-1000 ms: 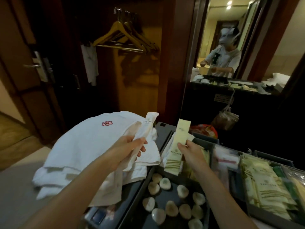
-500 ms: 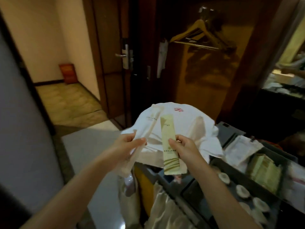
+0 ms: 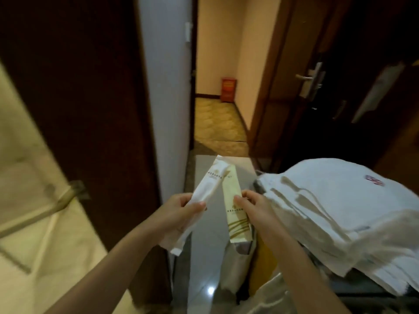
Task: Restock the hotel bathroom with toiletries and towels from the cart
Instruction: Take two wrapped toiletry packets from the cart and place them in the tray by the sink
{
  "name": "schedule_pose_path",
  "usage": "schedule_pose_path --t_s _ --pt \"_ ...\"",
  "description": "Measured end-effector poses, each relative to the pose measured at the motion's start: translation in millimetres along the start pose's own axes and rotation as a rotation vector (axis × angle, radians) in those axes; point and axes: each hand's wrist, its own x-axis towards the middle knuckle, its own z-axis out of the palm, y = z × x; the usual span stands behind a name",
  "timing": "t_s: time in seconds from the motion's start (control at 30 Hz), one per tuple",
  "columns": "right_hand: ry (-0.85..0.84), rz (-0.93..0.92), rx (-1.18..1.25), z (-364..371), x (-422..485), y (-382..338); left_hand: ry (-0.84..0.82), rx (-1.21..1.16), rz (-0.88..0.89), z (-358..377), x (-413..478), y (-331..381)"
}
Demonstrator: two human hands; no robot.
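My left hand grips a long white toiletry packet that slants up to the right. My right hand pinches a pale yellow toiletry packet with brown stripes near its lower end, held nearly upright. The two packets touch at their top ends. A stack of folded white towels with a red logo lies on the cart at the right, beside my right wrist. The cart's trays are out of view.
A dark wooden door stands at the left, with pale tiled floor behind it. Ahead a white wall edge and a corridor with a red box. A door with a metal handle is at the right. A yellow bag hangs below the towels.
My view has swung left, away from the cart trays and wardrobe, toward the doorway. Both hands carried their packets along, and the packets came closer together.
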Motion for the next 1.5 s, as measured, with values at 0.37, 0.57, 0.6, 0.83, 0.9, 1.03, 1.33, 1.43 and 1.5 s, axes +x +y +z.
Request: schedule_pose_path --t_s 0.37,0.57,0.6,0.83,0.9,1.03,1.33,1.43,1.5 --pt "-0.554 0.003 -0.092 144.1 -33.3 17.2 0.466 -0.061 -0.28 -53.0 -134.1 -87.3" --pt "-0.763 -0.063 -0.127 236.0 -52.1 -2.8 0.65 -0.125 -0.307 -118.4 -194.1 -128.6" --pt "-0.784 -0.073 -0.136 254.0 -53.1 -6.4 0.665 -0.144 -0.305 -131.8 -203.0 -135.5" --pt "-0.912 -0.094 -0.13 401.0 -55.2 -37.3 0.816 -0.182 -0.346 -240.1 -257.0 -192.5" --pt "-0.955 -0.109 -0.12 441.3 -58.3 -46.6 0.887 -0.19 -0.364 -268.3 -271.1 -205.1" --pt "-1.048 -0.126 -0.111 511.8 -69.6 -58.4 1.022 -0.223 -0.408 -311.3 -302.3 -225.8" --pt "-1.245 -0.131 -0.112 664.7 -95.9 -84.1 1.249 -0.282 -0.438 -396.7 -360.1 -260.6" --pt "-1.317 -0.151 -0.127 713.9 -93.6 -93.1 1.314 -0.34 -0.445 -428.1 -370.3 -275.3" --pt "-1.35 -0.175 -0.135 749.1 -87.9 -101.3 1.352 -0.37 -0.456 -452.9 -373.6 -288.1"
